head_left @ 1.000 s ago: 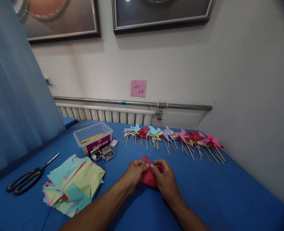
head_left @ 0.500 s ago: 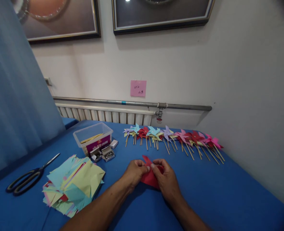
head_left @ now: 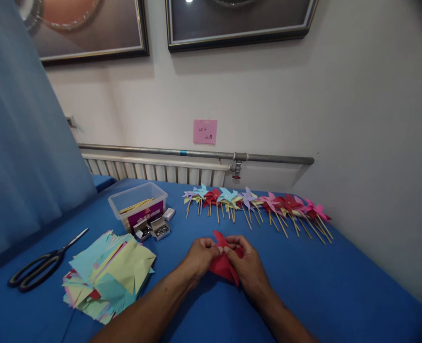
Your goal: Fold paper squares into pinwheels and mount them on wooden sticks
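A sheet of red paper (head_left: pixel 225 267), partly folded toward its middle with points sticking out at the top and bottom, is held just above the blue table. My left hand (head_left: pixel 201 257) pinches it from the left, thumb near the centre. From the right, my right hand (head_left: pixel 244 262) grips it too, its thumb tip close to the left thumb. My fingers hide part of the folds. Left of my forearm lies a stack of cut coloured paper (head_left: pixel 110 276). Behind my hands stand two small open boxes of metal pins (head_left: pixel 159 229).
Scissors (head_left: pixel 48 264) lie at the left on the blue table (head_left: pixel 325 286). A clear plastic box (head_left: pixel 139 207) holds thin sticks. Finished paper pinwheels (head_left: pixel 248 196) on sticks form a row at the back. A radiator (head_left: pixel 153 169) and pipe run along the wall.
My right hand has shifted the red paper's folds slightly; a lower right point now shows beneath my right thumb. Both hands stay in nearly the same place, still holding it.
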Demonstrator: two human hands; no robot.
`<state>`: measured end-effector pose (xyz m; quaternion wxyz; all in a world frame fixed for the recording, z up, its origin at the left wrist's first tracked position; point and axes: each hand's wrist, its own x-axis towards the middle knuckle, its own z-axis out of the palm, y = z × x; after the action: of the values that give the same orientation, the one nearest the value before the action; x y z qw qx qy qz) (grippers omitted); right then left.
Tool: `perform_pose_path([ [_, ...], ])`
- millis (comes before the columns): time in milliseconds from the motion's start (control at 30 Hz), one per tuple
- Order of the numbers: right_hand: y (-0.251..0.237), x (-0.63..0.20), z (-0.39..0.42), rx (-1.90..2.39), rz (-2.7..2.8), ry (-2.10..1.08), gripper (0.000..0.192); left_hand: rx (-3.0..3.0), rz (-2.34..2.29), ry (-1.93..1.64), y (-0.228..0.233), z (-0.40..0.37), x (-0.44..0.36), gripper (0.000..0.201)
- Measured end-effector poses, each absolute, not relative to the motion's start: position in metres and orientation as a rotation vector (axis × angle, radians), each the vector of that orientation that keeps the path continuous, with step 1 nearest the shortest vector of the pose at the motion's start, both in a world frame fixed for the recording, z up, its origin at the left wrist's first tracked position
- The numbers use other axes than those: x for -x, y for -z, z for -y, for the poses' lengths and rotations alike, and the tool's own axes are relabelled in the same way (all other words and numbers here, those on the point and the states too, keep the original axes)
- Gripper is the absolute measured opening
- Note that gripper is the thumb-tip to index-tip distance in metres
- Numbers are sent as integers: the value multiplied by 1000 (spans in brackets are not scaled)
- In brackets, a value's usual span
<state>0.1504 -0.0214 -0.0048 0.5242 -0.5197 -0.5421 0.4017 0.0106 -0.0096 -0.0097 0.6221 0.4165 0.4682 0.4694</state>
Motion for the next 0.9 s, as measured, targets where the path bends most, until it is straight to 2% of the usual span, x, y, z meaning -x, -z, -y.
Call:
perform_pose_path([
  [300, 7, -152, 21, 1241, 1329, -963, 27, -889, -1017, -1054, 1, 11, -6, 29],
  [567, 8, -155, 20, 1246, 1384, -985, 30, -902, -1041, -1036, 6, 8, -6, 34],
  [767, 6, -155, 21, 1146, 1221, -1179, 51, -863, -1055, -1136, -1, 8, -3, 22],
  [900, 5, -156, 22, 1021, 1242, -1191, 60, -814, -1018, -1182, -4, 5, 3, 17],
])
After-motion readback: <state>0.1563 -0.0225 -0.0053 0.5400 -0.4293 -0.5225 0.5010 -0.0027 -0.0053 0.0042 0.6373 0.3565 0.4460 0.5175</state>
